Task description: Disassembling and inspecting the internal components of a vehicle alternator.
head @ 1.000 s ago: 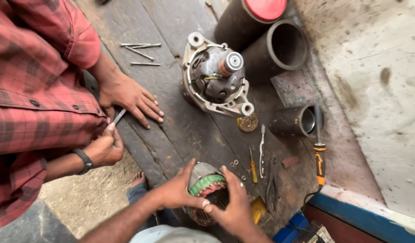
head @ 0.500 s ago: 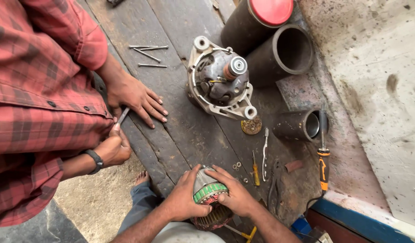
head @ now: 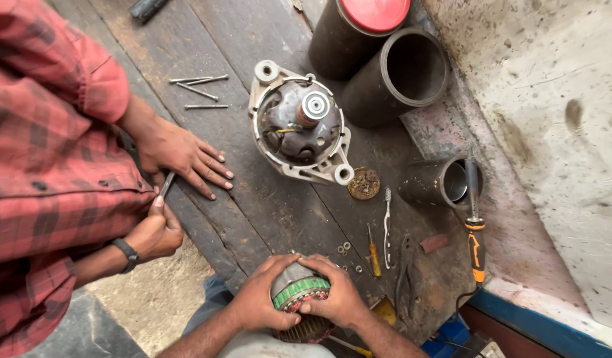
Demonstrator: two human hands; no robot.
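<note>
Here, both hands wrapped round a round motor part w/ green windings (head: 299, 293), held at the near edge of the wooden bench (head: 266, 199), over the lap. Left hand (head: 259, 301) cups its left side, fingers curled tight; right hand (head: 336, 295) clamps top and right side, thumb pressed on the rim. Alternator housing (head: 299, 122) sits further back, mid-bench, well apart. Small yellow screwdriver (head: 373, 250) and washers (head: 344, 248) just beside right hand. Co-worker in red plaid shirt (head: 47, 152) at left, one hand flat on bench.
</note>
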